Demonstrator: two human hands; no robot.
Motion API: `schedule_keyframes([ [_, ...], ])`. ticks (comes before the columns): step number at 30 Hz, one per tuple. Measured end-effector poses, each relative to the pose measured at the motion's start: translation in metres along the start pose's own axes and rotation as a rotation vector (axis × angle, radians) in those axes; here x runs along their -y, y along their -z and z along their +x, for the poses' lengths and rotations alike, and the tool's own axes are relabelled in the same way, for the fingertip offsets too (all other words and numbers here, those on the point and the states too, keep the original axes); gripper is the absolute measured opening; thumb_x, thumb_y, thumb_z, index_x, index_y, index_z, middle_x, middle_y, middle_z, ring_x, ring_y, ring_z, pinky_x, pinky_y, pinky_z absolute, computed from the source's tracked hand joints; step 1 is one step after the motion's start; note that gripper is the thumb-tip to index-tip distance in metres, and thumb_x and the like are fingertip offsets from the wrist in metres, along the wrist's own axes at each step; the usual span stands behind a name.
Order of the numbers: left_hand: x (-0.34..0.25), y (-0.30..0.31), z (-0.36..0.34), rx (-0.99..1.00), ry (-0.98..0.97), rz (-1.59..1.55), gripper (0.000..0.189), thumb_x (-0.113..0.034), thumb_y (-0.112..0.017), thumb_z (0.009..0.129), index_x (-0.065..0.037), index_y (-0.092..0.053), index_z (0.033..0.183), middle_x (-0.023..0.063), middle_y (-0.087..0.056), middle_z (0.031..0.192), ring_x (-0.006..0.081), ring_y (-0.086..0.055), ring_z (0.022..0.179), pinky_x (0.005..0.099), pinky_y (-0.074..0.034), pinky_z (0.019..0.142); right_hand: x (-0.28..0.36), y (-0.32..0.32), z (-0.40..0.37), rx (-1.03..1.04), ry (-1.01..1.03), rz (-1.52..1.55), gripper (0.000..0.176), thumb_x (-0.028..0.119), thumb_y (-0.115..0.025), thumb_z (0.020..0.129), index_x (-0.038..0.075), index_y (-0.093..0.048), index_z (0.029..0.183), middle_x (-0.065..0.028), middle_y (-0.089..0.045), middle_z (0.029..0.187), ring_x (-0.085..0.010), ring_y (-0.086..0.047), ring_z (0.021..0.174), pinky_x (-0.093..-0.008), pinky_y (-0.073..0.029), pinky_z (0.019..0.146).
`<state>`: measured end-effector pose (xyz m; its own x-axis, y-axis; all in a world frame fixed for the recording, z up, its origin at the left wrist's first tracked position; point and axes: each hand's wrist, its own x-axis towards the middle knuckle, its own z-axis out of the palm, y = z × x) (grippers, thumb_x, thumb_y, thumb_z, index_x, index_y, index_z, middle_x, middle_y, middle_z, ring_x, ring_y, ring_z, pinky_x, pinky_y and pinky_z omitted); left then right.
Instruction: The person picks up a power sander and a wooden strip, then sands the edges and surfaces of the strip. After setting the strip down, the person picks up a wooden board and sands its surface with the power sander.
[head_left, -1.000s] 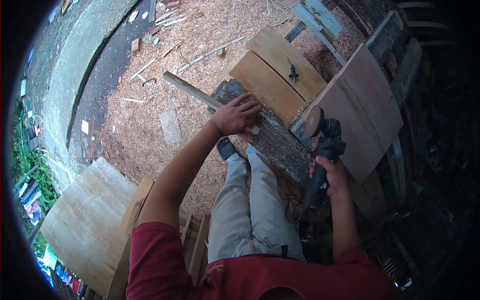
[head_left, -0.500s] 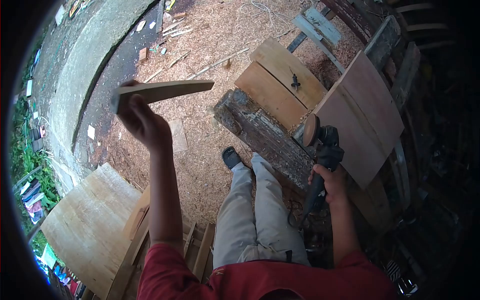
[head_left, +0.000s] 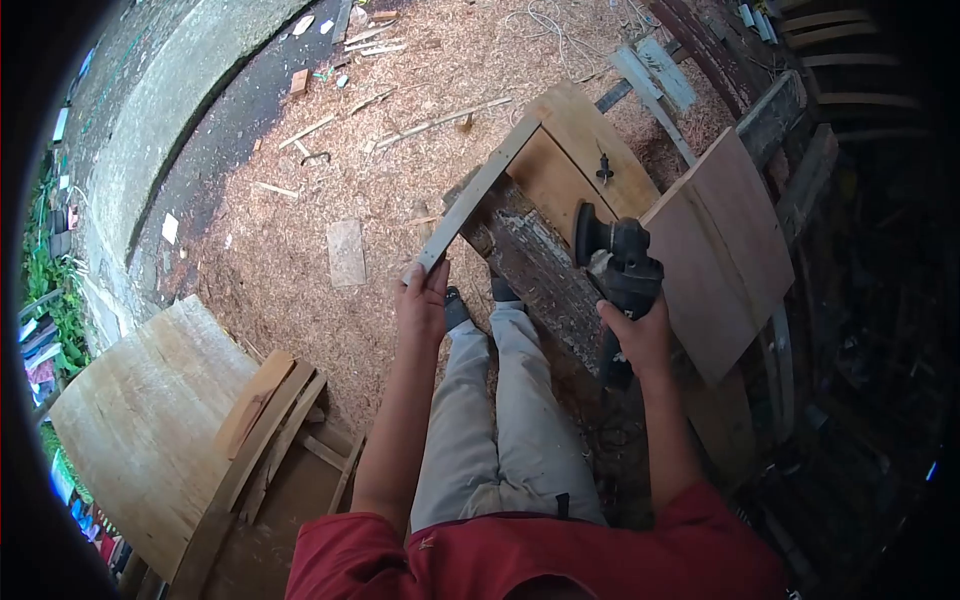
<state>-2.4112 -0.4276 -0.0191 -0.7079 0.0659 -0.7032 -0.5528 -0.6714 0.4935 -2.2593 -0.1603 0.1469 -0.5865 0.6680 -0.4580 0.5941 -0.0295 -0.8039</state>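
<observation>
My left hand [head_left: 423, 297] is closed round the near end of a long, narrow, pale grey wooden slat [head_left: 478, 195]. The fingers wrap one edge and the thumb presses the other. From those fingers the slat runs up and away to the right, across the end of a dark, weathered, flaking timber beam [head_left: 535, 270]. Its far tip reaches the corner of two pale orange-brown wooden boards [head_left: 570, 150]. I cannot tell whether the slat rests on the beam or hangs just clear of it.

My right hand [head_left: 637, 335] grips a black electric sander [head_left: 612, 250], with the fingers shut tight round its body. The tool's head stands just beyond those fingers, over the beam, with its round pad turned toward my left. I cannot tell whether the pad touches the wood. The slat lies to the left of the sander, apart from it.

Past the sander, a small black tool [head_left: 604, 168] lies on the boards. A broad reddish-brown plywood panel [head_left: 725, 240] leans to the right of my right fingers. Below both hands are my grey trousers [head_left: 500, 420], and a black shoe [head_left: 456, 306] sits just beside my left fingers. Left of those fingers, the sawdust-covered ground [head_left: 300, 290] carries wood scraps and a small flat rectangular offcut [head_left: 346, 252]. A large pale plywood sheet [head_left: 120, 400] lies further down and left.
</observation>
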Motion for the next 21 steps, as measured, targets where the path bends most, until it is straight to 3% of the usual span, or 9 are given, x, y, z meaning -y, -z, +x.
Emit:
schedule_keyframes([
  [4, 0.025, 0.006, -0.010, 0.156, 0.065, 0.167, 0.024, -0.009, -0.058, 0.109, 0.000, -0.041, 0.123, 0.0245, -0.061, 0.129, 0.0383, -0.067, 0.125, 0.0495, -0.058, 0.110, 0.008, -0.012, 0.016, -0.053, 0.226, -0.381, 0.055, 0.020, -0.087, 0.079, 0.002, -0.061, 0.123, -0.0160, -0.075, 0.101, -0.0351, -0.075, 0.095, -0.0461, -0.057, 0.084],
  [5, 0.027, 0.002, -0.012, 0.156, 0.064, 0.205, 0.024, -0.010, -0.059, 0.109, 0.000, -0.042, 0.121, 0.0231, -0.062, 0.125, 0.0353, -0.070, 0.118, 0.0463, -0.062, 0.103, 0.014, -0.017, 0.019, -0.066, 0.277, -0.460, 0.057, 0.021, -0.088, 0.078, 0.002, -0.061, 0.125, -0.0185, -0.075, 0.104, -0.0393, -0.075, 0.100, -0.0479, -0.057, 0.086],
  [8, 0.028, -0.007, -0.007, 0.200, 0.055, 0.467, 0.024, -0.011, -0.060, 0.108, -0.001, -0.042, 0.119, 0.0206, -0.064, 0.119, 0.0305, -0.074, 0.105, 0.0419, -0.063, 0.096, 0.034, -0.029, 0.026, -0.060, 0.201, -0.613, 0.058, 0.023, -0.086, 0.079, 0.003, -0.060, 0.127, -0.0241, -0.074, 0.111, -0.0461, -0.070, 0.108, -0.0505, -0.056, 0.090],
  [9, 0.034, -0.004, 0.001, 0.198, -0.004, 0.602, 0.023, -0.013, -0.061, 0.109, -0.002, -0.043, 0.117, 0.0177, -0.067, 0.110, 0.0229, -0.074, 0.091, 0.0355, -0.062, 0.085, 0.037, -0.033, 0.029, -0.060, 0.209, -0.642, 0.059, 0.024, -0.086, 0.079, 0.003, -0.059, 0.127, -0.0251, -0.073, 0.112, -0.0467, -0.070, 0.109, -0.0511, -0.056, 0.090],
  [13, 0.018, -0.014, 0.013, 0.256, -0.105, 0.675, 0.022, -0.014, -0.062, 0.109, -0.002, -0.046, 0.118, 0.0125, -0.068, 0.098, 0.0150, -0.070, 0.084, 0.0306, -0.055, 0.074, 0.038, -0.042, 0.041, -0.054, 0.285, -0.742, 0.064, 0.025, -0.086, 0.080, 0.001, -0.055, 0.130, -0.0282, -0.072, 0.114, -0.0493, -0.068, 0.108, -0.0533, -0.056, 0.089],
  [16, 0.005, -0.016, 0.026, 0.265, -0.180, 0.678, 0.022, -0.014, -0.062, 0.108, -0.002, -0.046, 0.118, 0.0113, -0.067, 0.099, 0.0151, -0.069, 0.084, 0.0306, -0.056, 0.076, 0.032, -0.048, 0.048, -0.029, 0.348, -0.772, 0.066, 0.027, -0.086, 0.081, 0.001, -0.054, 0.132, -0.0283, -0.072, 0.114, -0.0499, -0.069, 0.109, -0.0529, -0.056, 0.090],
  [21, -0.002, 0.009, 0.046, 0.260, -0.110, 0.474, 0.025, -0.025, -0.060, 0.110, -0.005, -0.046, 0.117, 0.0099, -0.066, 0.099, 0.0156, -0.068, 0.084, 0.0324, -0.057, 0.079, 0.043, -0.053, 0.060, 0.084, 0.295, -0.830, 0.067, 0.029, -0.086, 0.082, -0.001, -0.054, 0.133, -0.0292, -0.071, 0.115, -0.0485, -0.069, 0.110, -0.0526, -0.055, 0.093],
])
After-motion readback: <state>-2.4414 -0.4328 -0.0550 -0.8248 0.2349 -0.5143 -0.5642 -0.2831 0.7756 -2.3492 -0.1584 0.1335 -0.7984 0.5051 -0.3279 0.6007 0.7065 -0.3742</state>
